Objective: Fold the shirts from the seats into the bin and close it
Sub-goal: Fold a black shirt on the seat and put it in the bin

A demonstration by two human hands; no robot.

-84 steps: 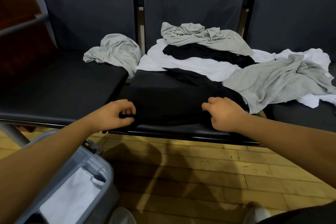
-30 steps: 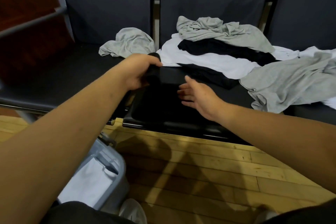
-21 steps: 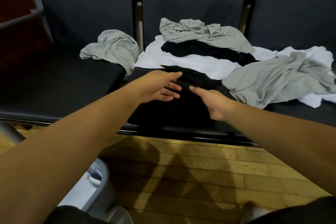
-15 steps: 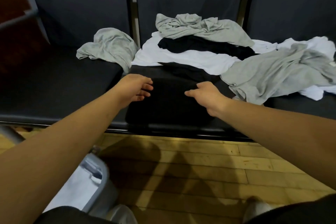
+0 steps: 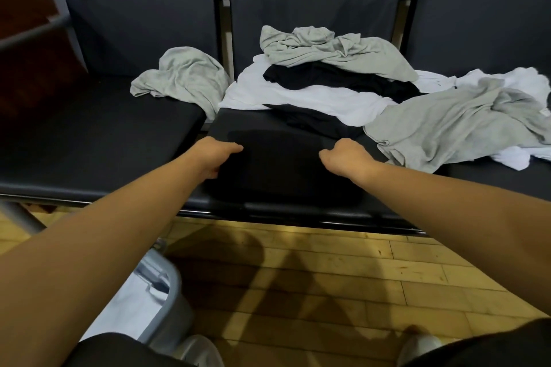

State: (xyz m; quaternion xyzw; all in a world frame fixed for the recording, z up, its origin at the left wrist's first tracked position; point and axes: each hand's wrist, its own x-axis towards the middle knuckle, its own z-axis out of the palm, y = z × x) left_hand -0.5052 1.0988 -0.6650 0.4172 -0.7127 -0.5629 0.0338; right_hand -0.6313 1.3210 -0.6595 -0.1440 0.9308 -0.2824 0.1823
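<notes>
My hands on the black shirt (image 5: 283,167)
Left hand (image 5: 216,158) grips its left edge, right hand (image 5: 347,158) its right, near the seat (image 5: 222,124) front edge.

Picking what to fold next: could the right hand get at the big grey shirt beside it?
Likely yes. The big grey shirt lies uncovered just right of the right hand, nothing between them; but that hand first has to let go of the folded black shirt.

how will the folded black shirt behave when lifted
Probably floppy: the folded black shirt lies flat and thin, so it would sag or unfold unless supported at both ends. Likely light, like the crumpled grey shirt on the left seat.
</notes>
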